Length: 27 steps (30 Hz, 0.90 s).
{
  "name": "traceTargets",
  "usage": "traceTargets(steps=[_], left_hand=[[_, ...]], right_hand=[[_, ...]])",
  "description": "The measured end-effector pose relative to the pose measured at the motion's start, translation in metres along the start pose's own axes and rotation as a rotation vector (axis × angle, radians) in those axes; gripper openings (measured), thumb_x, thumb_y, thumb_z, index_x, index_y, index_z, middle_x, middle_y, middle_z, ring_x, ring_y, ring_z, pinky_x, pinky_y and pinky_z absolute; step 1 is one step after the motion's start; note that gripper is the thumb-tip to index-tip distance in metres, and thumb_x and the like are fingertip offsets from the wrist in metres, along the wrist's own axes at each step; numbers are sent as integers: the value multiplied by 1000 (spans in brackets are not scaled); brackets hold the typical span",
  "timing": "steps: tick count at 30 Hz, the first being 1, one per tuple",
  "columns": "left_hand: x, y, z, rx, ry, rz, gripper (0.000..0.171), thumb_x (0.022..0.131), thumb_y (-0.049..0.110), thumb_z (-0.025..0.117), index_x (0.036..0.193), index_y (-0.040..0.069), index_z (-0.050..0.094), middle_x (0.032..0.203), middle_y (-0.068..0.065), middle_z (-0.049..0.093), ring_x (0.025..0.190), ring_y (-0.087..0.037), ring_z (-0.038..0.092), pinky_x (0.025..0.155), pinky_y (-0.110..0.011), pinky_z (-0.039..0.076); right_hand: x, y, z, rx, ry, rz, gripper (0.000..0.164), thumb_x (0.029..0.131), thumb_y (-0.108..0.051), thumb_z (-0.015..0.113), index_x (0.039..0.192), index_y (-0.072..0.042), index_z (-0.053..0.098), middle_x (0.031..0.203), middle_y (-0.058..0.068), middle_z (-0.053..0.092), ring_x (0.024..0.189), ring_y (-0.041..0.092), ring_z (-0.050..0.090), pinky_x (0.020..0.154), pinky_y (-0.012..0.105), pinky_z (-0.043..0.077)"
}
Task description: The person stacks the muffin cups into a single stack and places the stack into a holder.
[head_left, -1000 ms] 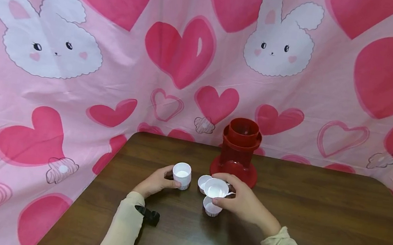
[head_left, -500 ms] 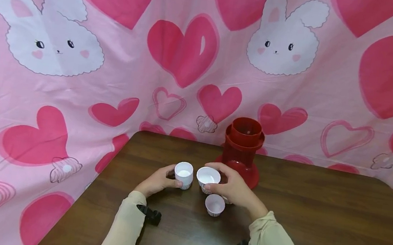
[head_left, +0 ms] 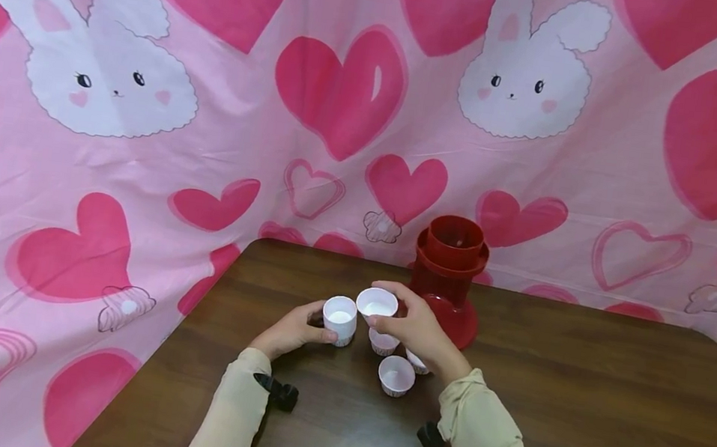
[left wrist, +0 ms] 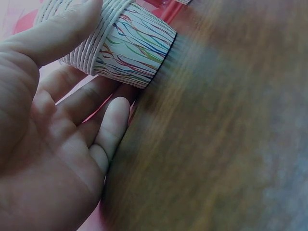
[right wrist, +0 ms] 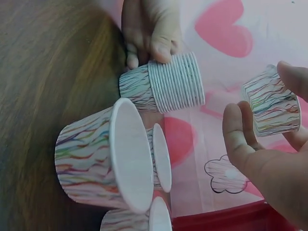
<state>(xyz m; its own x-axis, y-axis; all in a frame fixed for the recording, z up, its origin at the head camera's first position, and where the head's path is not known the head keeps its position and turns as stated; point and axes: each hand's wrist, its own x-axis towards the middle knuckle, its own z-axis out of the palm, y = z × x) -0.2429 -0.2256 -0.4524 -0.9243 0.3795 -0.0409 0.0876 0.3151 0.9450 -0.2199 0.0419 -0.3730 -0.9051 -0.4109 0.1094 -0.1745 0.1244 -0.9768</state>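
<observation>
A stack of white paper baking cups (head_left: 339, 321) stands upright on the table, and my left hand (head_left: 292, 332) grips it round the side. The left wrist view shows the stack's thin coloured wavy lines (left wrist: 139, 45) below its many rims. My right hand (head_left: 415, 329) pinches a single baking cup (head_left: 378, 301) between thumb and fingers, raised beside the stack's top. In the right wrist view this held cup (right wrist: 273, 101) is apart from the stack (right wrist: 175, 84). Below my right hand sit loose baking cups: one behind (head_left: 383, 342), one in front (head_left: 396, 376), one partly hidden (head_left: 418, 362).
Behind my right hand stands a red round holder (head_left: 450, 266) with a wide base and an open top. The dark wooden table (head_left: 579, 404) backs onto a pink cloth (head_left: 301, 246) with hearts and rabbits. Dark straps hang at both wrists.
My right hand has carried its baking cup back and left, from over the loose cups to beside the stack's top. The left hand stays on the stack. The view has shifted slightly.
</observation>
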Motion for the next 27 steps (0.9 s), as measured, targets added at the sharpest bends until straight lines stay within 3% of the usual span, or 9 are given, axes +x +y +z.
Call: traceTargets(steps=[4, 15, 27], left_hand=[[0, 1, -1, 3, -6, -2, 65, 88, 23, 80, 146, 10, 52, 138, -11, 58, 129, -33, 50, 108, -56, 38], [0, -1, -1, -10, -21, 10, 65, 89, 23, 79, 146, 11, 52, 138, -9, 58, 126, -30, 52, 106, -51, 41], [-1, 0, -1, -9, -32, 12, 61, 90, 22, 78, 144, 11, 53, 137, -9, 58, 125, -29, 53, 106, -50, 42]], right_hand=[[9, 2, 7, -3, 14, -11, 57, 87, -12, 80, 139, -8, 57, 122, 13, 65, 104, 26, 60, 85, 34, 55], [27, 13, 27, -224, 56, -26, 59, 86, -17, 81, 139, -2, 57, 122, 12, 66, 102, 23, 63, 92, 40, 52], [38, 14, 44, -247, 74, -45, 55, 87, -12, 79, 138, -4, 59, 120, 11, 67, 100, 24, 64, 86, 38, 55]])
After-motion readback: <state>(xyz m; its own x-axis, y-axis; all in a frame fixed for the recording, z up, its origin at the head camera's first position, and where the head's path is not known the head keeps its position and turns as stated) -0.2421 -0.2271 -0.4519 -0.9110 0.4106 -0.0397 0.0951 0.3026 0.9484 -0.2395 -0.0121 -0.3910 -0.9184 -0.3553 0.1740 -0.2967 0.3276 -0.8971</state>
